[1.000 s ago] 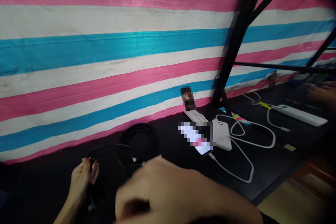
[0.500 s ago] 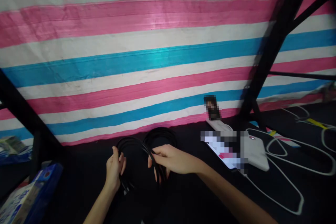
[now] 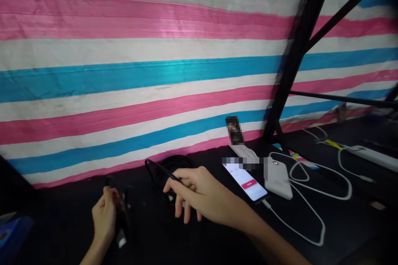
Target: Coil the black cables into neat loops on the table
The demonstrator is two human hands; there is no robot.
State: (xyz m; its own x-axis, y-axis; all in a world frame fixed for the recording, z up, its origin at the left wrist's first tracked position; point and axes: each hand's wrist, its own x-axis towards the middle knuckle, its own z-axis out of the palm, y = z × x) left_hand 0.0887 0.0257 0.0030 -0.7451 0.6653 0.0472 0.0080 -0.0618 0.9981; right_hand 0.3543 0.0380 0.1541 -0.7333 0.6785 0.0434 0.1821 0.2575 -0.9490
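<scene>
My left hand is closed around a dark bundle of black cable, blurred by movement. A light metal plug hangs from the bundle's lower end. To its right, my right hand pinches a single strand of black cable between thumb and forefinger, the other fingers loosely bent. That strand bends back in a loop to the left. Behind my right hand a coil of black cable lies on the black tabletop, partly hidden by the fingers.
Right of my hands lie a lit phone, a white power bank and looping white cables. A blue package sits at lower left. Striped sheeting hangs behind, with a black metal post on the right.
My left hand has moved left with the black cable bundle, away from my right hand. My right hand now pinches one strand instead of several loops. The view has swung right.
</scene>
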